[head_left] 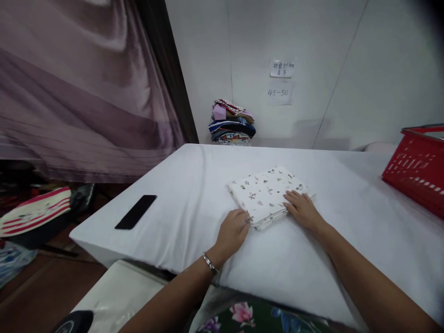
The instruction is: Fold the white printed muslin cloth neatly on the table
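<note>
A folded white cloth point(265, 189) printed with small starfish and shell-like shapes lies on the white-covered table point(183, 194). At its near left corner, my left hand point(234, 231) has its fingers curled round the edge, seemingly pinching the layers. My right hand point(303, 208) rests on the cloth's near right side, fingers stretched out and lying flat on top. Several folded layers show along the near edge between the hands. A metal bracelet point(210, 262) is on my left wrist.
A black phone-like slab point(136, 212) lies at the table's left. Beyond the far edge is a stack of folded fabrics point(231, 122) against the wall. A red plastic basket point(416, 162) stands at the right. A striped cushion-like item point(36, 212) is off the left side.
</note>
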The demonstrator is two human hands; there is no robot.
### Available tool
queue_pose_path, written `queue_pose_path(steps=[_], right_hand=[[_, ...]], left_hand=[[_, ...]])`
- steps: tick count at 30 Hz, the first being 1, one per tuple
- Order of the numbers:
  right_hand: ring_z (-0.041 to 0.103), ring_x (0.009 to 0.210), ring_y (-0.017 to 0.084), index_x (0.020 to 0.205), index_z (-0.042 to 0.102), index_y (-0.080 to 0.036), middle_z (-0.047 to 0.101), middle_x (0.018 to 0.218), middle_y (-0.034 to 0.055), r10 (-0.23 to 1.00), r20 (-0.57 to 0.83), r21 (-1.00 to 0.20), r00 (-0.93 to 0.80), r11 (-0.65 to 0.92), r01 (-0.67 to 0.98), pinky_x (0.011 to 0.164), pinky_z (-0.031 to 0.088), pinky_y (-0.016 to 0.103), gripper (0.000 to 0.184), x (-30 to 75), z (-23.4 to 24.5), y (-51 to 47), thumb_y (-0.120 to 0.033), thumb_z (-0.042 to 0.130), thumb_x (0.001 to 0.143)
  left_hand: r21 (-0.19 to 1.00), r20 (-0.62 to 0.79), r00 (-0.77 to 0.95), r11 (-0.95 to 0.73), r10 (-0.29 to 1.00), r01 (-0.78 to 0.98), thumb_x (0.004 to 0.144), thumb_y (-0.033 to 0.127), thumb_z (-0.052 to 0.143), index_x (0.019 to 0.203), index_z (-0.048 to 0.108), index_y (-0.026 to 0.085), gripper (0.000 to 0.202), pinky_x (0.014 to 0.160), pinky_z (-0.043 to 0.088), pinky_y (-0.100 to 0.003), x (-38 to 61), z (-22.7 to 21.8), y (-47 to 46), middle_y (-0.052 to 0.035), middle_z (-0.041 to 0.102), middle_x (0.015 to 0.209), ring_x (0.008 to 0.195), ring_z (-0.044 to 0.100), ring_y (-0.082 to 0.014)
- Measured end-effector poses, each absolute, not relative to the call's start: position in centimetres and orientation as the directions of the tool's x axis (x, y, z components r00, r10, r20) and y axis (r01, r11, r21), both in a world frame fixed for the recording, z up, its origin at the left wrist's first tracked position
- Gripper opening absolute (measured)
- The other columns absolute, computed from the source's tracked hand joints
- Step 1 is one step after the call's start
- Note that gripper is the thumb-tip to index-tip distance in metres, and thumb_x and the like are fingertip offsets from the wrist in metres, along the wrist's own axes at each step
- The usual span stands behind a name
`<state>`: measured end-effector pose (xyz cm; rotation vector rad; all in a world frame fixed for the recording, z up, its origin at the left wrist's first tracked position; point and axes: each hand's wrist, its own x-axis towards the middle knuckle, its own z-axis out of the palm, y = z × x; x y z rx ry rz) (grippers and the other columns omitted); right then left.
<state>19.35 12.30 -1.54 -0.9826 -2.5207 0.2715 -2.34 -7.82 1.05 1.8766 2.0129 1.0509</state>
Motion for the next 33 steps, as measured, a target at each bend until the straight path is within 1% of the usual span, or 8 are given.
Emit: queue_pose_path(steps=[3, 6, 9, 13, 17, 19, 24, 33], right_hand=[[0.032, 0.132, 0.026, 0.124, 0.054, -0.026, 0.049, 0.135, 0.0062, 0.639, 0.362, -0.348, -0.679, 0.768, 0.538, 0.106, 0.019, 0.055, 0.039, 18.7, -0.6, 10.5, -0.038, 0.035, 0.092], [0.037, 0.129, 0.024, 0.126, 0.053, -0.030, 0.053, 0.131, 0.0041, 0.526, 0.399, -0.382, -0.751, 0.840, 0.385, 0.108, 0.021, 0.052, 0.038, 17.8, 0.2, 8.2, -0.036, 0.040, 0.091], [0.041, 0.126, 0.023, 0.126, 0.052, -0.032, 0.056, 0.127, 0.0030, 0.459, 0.404, -0.395, -0.791, 0.868, 0.302, 0.107, 0.024, 0.050, 0.038, 17.2, 0.5, 6.7, -0.032, 0.045, 0.088], [0.041, 0.126, 0.023, 0.128, 0.050, -0.030, 0.054, 0.129, 0.0029, 0.480, 0.360, -0.366, -0.800, 0.862, 0.352, 0.106, 0.024, 0.051, 0.048, 17.7, 0.0, 7.3, -0.020, 0.045, 0.081], [0.041, 0.126, 0.023, 0.126, 0.053, -0.026, 0.054, 0.130, 0.0029, 0.532, 0.357, -0.371, -0.768, 0.835, 0.406, 0.108, 0.021, 0.051, 0.055, 19.1, -1.0, 10.1, -0.013, 0.043, 0.073], [0.042, 0.125, 0.023, 0.122, 0.056, -0.023, 0.055, 0.128, 0.0044, 0.635, 0.402, -0.436, -0.659, 0.766, 0.472, 0.107, 0.026, 0.047, 0.053, 20.2, -1.2, 12.1, -0.014, 0.044, 0.071], [0.056, 0.110, 0.022, 0.119, 0.058, -0.016, 0.059, 0.123, 0.0096, 0.949, 0.245, -0.646, -0.197, 0.311, 0.697, 0.093, 0.043, 0.038, 0.047, 23.6, 0.3, 17.9, -0.020, 0.043, 0.074], [0.064, 0.071, 0.018, 0.076, 0.070, -0.016, 0.070, 0.077, 0.0069, 0.978, -0.027, -0.517, -0.208, 0.164, 0.840, 0.062, 0.045, 0.024, 0.029, 23.8, 3.0, 21.5, -0.040, 0.054, 0.079]], left_hand=[[0.817, 0.124, -0.338, 0.097, 0.933, 0.568, 0.079, 0.023, 0.054, 0.095, 0.060, 0.021, 0.018, 0.076, 0.048, -0.031, -2.8, 1.0, -7.5, -0.0029, 0.063, 0.095, 0.081, 0.058, -0.0150], [0.956, -0.128, -0.403, 0.221, 0.906, 0.195, 0.076, 0.027, 0.059, 0.085, 0.055, 0.018, 0.013, 0.063, 0.047, -0.026, -2.1, 0.9, -6.9, -0.0006, 0.062, 0.076, 0.067, 0.059, -0.0127], [0.930, -0.365, -0.377, 0.313, 0.852, -0.192, 0.072, 0.029, 0.065, 0.092, 0.050, 0.017, 0.028, 0.055, 0.045, -0.024, -1.3, 1.2, -6.3, -0.0022, 0.063, 0.077, 0.062, 0.061, -0.0129], [0.831, -0.476, -0.265, 0.331, 0.838, -0.447, 0.072, 0.031, 0.068, 0.087, 0.053, 0.014, 0.027, 0.046, 0.036, -0.018, -0.7, 1.7, -5.8, -0.0008, 0.059, 0.070, 0.054, 0.057, -0.0079], [0.786, -0.510, -0.222, 0.346, 0.831, -0.512, 0.074, 0.032, 0.066, 0.079, 0.055, 0.013, 0.023, 0.040, 0.028, -0.016, -0.6, 1.9, -5.1, 0.0017, 0.056, 0.065, 0.047, 0.049, -0.0033], [0.787, -0.519, -0.209, 0.368, 0.829, -0.495, 0.073, 0.033, 0.066, 0.081, 0.055, 0.013, 0.025, 0.039, 0.026, -0.015, -0.4, 1.9, -4.6, 0.0012, 0.057, 0.068, 0.047, 0.048, -0.0028], [0.839, -0.467, -0.241, 0.341, 0.850, -0.424, 0.072, 0.036, 0.067, 0.088, 0.055, 0.014, 0.030, 0.040, 0.025, -0.015, 0.2, 1.7, -4.0, -0.0011, 0.061, 0.079, 0.052, 0.052, -0.0040], [0.844, -0.450, -0.263, 0.309, 0.854, -0.439, 0.071, 0.036, 0.067, 0.094, 0.057, 0.014, 0.033, 0.042, 0.029, -0.017, 0.0, 1.3, -4.5, -0.0030, 0.063, 0.081, 0.059, 0.058, -0.0082]])
